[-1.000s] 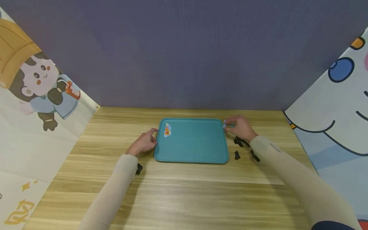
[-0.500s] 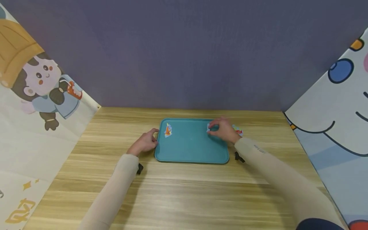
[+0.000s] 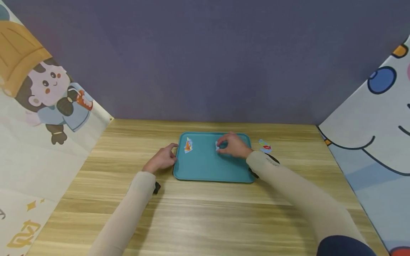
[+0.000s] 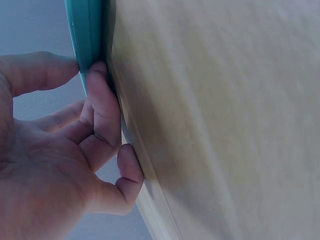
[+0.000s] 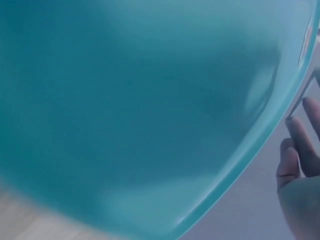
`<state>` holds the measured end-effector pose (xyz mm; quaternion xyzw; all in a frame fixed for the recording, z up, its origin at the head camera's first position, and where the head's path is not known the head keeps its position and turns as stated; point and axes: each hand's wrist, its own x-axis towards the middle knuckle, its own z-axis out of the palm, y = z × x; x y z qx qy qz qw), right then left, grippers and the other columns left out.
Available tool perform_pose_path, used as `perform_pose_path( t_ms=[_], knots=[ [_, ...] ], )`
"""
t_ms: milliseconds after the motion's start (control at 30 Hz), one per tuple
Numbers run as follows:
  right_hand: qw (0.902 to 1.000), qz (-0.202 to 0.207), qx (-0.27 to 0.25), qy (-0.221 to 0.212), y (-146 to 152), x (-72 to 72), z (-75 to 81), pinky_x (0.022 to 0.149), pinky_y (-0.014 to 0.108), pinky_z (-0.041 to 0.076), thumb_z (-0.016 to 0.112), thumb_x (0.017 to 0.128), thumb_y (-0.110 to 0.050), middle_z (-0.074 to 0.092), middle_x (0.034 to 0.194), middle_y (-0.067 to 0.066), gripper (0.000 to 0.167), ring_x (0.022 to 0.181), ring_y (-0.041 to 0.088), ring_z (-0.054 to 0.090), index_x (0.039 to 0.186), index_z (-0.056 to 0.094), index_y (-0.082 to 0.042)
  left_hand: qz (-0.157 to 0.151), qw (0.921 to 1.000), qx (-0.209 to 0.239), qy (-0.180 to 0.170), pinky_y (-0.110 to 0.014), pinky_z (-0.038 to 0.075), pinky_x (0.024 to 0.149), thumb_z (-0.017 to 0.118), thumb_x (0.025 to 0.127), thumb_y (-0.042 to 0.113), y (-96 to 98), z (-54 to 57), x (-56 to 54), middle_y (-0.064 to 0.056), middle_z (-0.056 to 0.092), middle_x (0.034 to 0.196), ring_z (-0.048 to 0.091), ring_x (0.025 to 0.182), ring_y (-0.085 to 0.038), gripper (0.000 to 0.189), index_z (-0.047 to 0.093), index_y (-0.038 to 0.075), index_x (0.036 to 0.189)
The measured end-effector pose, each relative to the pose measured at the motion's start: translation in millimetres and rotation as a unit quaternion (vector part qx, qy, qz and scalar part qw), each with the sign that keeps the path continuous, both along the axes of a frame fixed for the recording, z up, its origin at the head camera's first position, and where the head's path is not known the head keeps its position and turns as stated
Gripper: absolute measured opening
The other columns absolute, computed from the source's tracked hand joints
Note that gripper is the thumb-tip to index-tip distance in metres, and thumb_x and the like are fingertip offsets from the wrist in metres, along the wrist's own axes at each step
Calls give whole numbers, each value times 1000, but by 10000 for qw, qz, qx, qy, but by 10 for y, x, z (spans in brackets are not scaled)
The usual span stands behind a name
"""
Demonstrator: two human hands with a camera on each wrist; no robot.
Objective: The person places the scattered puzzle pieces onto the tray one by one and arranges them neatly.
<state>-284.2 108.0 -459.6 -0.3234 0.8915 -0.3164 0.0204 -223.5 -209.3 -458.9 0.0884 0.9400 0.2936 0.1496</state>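
Note:
A teal rectangular tray (image 3: 211, 169) lies on the wooden table. At its left edge my left hand (image 3: 161, 159) pinches the rim; in the left wrist view the thumb is on one side of the tray edge (image 4: 89, 30) and a curled finger on the other. Over the tray's middle, my right hand (image 3: 235, 146) pinches a small pale-blue puzzle piece (image 3: 217, 145) between thumb and fingers. The right wrist view shows the held piece (image 5: 302, 97) nearly edge-on, as a thin sliver. An orange and light-blue puzzle piece (image 3: 188, 145) lies in the tray's upper left.
Right of the tray lies a puzzle piece (image 3: 265, 146) with green and red print. Dark pieces (image 3: 253, 173) lie partly hidden by the right sleeve, and another dark piece (image 3: 157, 187) sits beside the left sleeve. A dark purple wall (image 3: 205, 64) rises behind the table.
My right hand has carried the pale-blue piece leftward from the tray's right edge to over its middle, uncovering the green and red piece. My left hand stays at the rim.

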Motion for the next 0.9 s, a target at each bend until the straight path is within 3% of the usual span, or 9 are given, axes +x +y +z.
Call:
perform_pose_path(
  t_ms=[233, 500, 767, 900],
  knots=[
    [9999, 29, 140, 34, -329, -4, -18, 106, 42, 25, 81, 74, -20, 70, 98, 3, 22, 97, 21, 62, 91, 74, -7, 15, 9999, -13, -103, -38, 48, 75, 60, 85, 7, 4, 1, -3, -11, 64, 94, 59, 81, -21, 62, 35, 5, 142],
    [9995, -211, 240, 2, -646, -26, -23, 109, 43, 18, 81, 74, -18, 70, 96, 4, 21, 97, 22, 62, 89, 74, -6, 69, 9999, -65, -112, -40, 48, 78, 61, 86, 8, -18, -15, -21, -12, 64, 97, 59, 84, -22, 63, 34, 7, 143],
    [9976, -435, 513, -159, -840, -74, -83, 98, 36, 34, 81, 74, -21, 68, 102, 3, 20, 103, 22, 55, 89, 74, -10, 20, 9999, -38, -121, -40, 48, 77, 61, 86, 8, -10, 7, -17, -12, 64, 97, 59, 84, -22, 63, 34, 5, 142],
    [9969, -529, 548, -189, -890, -88, -109, 100, 35, 32, 81, 74, -21, 68, 103, 3, 20, 105, 22, 54, 88, 73, -10, 34, 9999, -10, -139, -39, 48, 76, 61, 85, 7, -6, 28, -7, -11, 64, 95, 59, 82, -21, 63, 34, 5, 142]
  ],
)
